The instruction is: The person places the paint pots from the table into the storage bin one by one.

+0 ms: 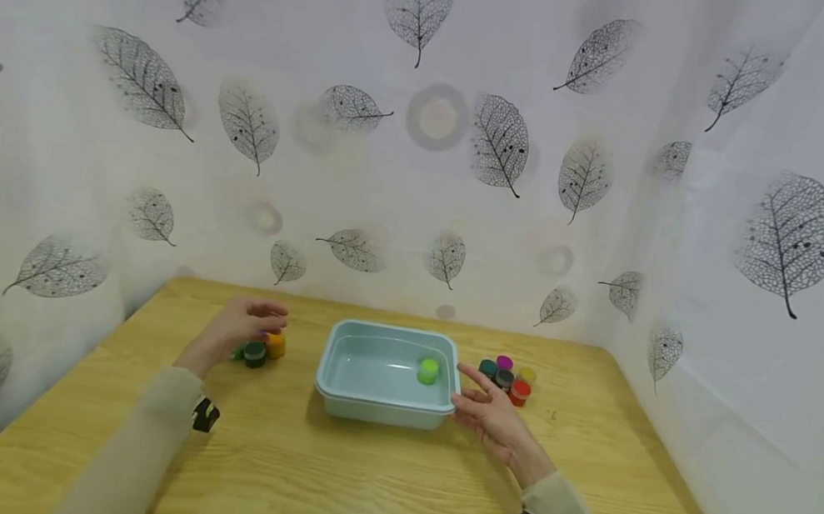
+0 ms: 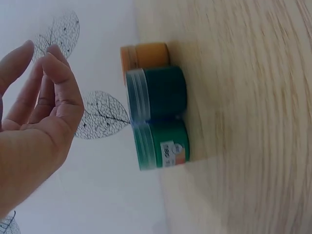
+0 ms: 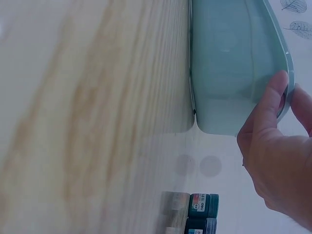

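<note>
Standing on the wood-grain table (image 1: pixel 357 494), the pale blue-green plastic tub (image 1: pixel 385 402) contains one lime-green jar (image 1: pixel 428 371), located toward its right end. The right hand (image 1: pixel 489 416) grips the tub's rim at the right side, thumb against the outer wall and a finger over the edge. The left hand (image 1: pixel 245 325) hangs above the jars left of the tub, fingers loosely bent, nothing between them. Below it are an orange jar (image 1: pixel 275 346), a dark green jar (image 1: pixel 254 354) and a brighter green jar (image 2: pixel 163 146); a purple item there is mostly hidden. Right of the tub, closely grouped, are a teal jar (image 1: pixel 487 369), a magenta jar (image 1: pixel 504 362), a dark grey jar (image 1: pixel 503 379), a yellow jar (image 1: pixel 527 376) and a red jar (image 1: pixel 520 393). Behind the table hangs a white leaf-print curtain (image 1: pixel 418 199). Both forearms wear beige sleeves (image 1: pixel 136 446).
</note>
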`<state>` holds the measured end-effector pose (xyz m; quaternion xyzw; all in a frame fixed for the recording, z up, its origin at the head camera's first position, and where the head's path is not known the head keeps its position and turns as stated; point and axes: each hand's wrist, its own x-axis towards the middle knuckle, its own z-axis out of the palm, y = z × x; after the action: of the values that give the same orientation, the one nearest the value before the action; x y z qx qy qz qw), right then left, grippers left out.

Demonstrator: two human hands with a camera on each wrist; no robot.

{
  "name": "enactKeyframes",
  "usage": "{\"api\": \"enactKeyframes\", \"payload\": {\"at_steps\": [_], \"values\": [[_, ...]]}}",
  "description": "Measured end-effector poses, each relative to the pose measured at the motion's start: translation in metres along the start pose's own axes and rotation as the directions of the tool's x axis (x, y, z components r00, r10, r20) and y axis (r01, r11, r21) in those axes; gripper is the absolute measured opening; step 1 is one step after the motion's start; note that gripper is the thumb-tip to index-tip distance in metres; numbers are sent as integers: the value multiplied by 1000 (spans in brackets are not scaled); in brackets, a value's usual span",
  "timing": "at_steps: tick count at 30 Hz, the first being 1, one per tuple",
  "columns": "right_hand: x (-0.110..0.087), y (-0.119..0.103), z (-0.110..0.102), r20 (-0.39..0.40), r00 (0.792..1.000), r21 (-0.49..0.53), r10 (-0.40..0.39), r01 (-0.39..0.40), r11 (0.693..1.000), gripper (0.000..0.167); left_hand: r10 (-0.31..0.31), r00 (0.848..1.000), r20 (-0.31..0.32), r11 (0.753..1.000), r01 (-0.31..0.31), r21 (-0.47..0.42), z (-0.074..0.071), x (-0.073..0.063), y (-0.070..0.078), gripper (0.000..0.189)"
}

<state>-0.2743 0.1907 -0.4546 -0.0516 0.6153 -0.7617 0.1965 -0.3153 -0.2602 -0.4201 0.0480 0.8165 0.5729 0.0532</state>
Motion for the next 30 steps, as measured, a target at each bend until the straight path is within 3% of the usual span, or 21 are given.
{"api": "enactKeyframes", "payload": {"at_steps": [7,10,18,30], "values": [[0,0,0,-11,1000,-16,7,-7,1000,69,31,999,31,997,-33,71,-12,-3,-13,50],[-1,-1,0,-8,1000,-29,5,-5,1000,69,15,1000,17,996,-17,89,-16,-5,-17,48],[-1,-2,1,0,1000,-22,1,-1,1000,69,56,998,-2,986,-55,154,-26,-10,-24,48],[-2,-3,1,-1,1000,-18,6,-6,1000,68,62,998,-22,984,-57,171,-31,-10,-36,46]]}}
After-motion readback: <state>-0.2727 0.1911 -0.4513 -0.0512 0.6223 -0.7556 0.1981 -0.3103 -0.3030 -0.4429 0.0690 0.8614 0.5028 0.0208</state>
